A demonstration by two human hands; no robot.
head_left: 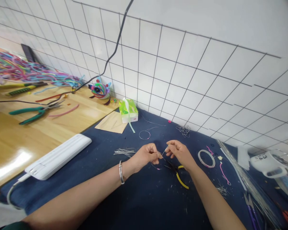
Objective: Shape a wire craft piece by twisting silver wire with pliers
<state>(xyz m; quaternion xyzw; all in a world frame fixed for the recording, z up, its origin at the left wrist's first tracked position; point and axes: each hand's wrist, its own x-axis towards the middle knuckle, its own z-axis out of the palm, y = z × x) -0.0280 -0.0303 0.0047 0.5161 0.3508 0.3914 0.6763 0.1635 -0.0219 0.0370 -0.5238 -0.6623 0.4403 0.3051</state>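
Observation:
My left hand (pixel 149 154) is closed in a pinch on a thin wire (pixel 163 151), above the dark blue cloth. Facing it, my right hand (pixel 177 150) pinches the same wire, which spans the small gap between the fingertips. Part of the wire near my left fingers looks curved, with a pink bit (pixel 158 168) hanging below. Yellow-handled pliers (pixel 182 181) lie just under my right hand, their jaws partly beneath it. Left of my left hand is a pile of short straight wires (pixel 124 151). Behind the hands rests a wire ring (pixel 144 135) with a pink section.
A white power strip (pixel 60 155) lies at left, near green-handled pliers (pixel 36 112) on the wooden table. A tissue pack (pixel 128 111) stands at the back. Rightward are a tape roll (pixel 206 158), long wires (pixel 249 185), purple scissors (pixel 252 210) and a white mug (pixel 266 163).

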